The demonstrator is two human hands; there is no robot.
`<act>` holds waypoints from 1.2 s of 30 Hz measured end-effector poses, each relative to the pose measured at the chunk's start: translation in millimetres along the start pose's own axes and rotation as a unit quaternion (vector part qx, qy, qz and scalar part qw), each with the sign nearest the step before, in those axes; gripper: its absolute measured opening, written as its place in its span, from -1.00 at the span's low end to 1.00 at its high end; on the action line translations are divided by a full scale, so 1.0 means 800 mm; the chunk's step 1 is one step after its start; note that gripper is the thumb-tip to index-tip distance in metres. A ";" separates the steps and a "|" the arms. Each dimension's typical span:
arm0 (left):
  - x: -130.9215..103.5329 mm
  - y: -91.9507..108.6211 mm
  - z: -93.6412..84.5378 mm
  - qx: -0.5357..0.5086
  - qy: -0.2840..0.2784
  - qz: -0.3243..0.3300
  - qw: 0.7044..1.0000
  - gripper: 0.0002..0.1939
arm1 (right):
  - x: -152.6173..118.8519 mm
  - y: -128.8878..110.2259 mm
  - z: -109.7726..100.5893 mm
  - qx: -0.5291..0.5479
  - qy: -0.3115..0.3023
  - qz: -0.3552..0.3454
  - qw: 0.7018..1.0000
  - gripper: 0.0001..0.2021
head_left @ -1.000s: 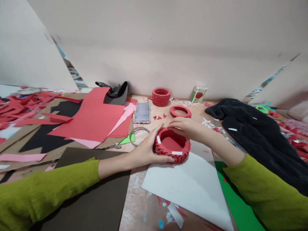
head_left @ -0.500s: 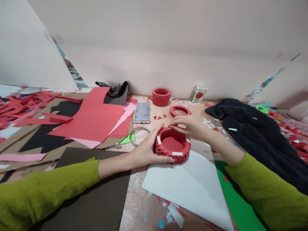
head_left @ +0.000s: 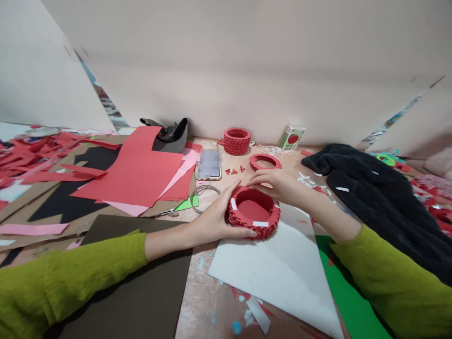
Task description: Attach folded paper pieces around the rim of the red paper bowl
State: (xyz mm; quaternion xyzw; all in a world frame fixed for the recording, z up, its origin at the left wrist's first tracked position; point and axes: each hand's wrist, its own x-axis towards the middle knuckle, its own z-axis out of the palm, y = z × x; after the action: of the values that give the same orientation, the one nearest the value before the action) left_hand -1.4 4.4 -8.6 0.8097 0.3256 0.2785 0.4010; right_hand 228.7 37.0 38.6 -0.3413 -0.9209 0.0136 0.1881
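Observation:
A round red dish (head_left: 253,207) with a flat floor and a thick wall of notched, layered strips stands on white paper (head_left: 278,263). Short white strips (head_left: 260,224) lie on its rim at the front, left and right. My left hand (head_left: 219,219) wraps round the dish's left side, thumb along the front wall. At the far rim, my right hand (head_left: 273,182) has its fingers bent and close together, touching the rim. Whatever lies under those fingertips is hidden.
Behind stand a taller red ring stack (head_left: 237,142), a flat red ring (head_left: 265,162), a phone (head_left: 209,165) and a small box (head_left: 293,137). Red sheets (head_left: 137,169) and a metal bangle (head_left: 192,200) lie left. Dark cloth (head_left: 363,197) and white scraps (head_left: 310,182) lie right.
Both hands stay almost in place on the dish. The right fingers have shifted very slightly at the far rim.

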 end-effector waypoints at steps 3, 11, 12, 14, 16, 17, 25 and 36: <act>0.000 0.002 0.000 0.000 -0.001 -0.003 1.000 0.22 | 0.000 0.002 0.004 -0.051 -0.026 -0.017 0.998 -0.78; 0.000 0.003 0.000 0.000 -0.001 0.000 1.000 0.22 | -0.001 0.003 0.002 -0.074 -0.064 -0.034 0.995 -0.75; 0.000 0.003 0.000 0.000 -0.001 0.001 1.000 0.22 | -0.001 0.003 0.001 -0.066 -0.060 -0.031 0.996 -0.75; 0.000 0.004 0.000 0.000 -0.001 0.000 1.000 0.23 | -0.001 0.005 0.000 -0.039 -0.047 -0.024 0.998 -0.76; 0.000 0.004 0.000 -0.001 0.000 0.001 1.000 0.23 | -0.001 0.006 -0.001 -0.004 -0.031 -0.016 0.999 -0.77; 0.000 0.004 0.000 -0.002 0.000 0.001 1.000 0.24 | -0.001 0.006 -0.002 0.010 -0.026 -0.010 1.000 -0.77; -0.001 0.003 0.000 -0.008 0.003 -0.007 1.000 0.24 | 0.002 -0.007 -0.013 0.007 -0.054 0.033 0.998 -0.77; -0.002 0.002 0.000 -0.018 0.004 -0.004 1.000 0.21 | 0.002 -0.006 -0.007 -0.083 -0.069 -0.007 0.994 -0.74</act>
State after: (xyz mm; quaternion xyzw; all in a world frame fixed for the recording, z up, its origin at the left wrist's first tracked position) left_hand -2.0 2.5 -7.1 0.7999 0.3258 0.2860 0.4150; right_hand 226.4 33.7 45.1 -0.3473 -0.9320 -0.0408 0.0951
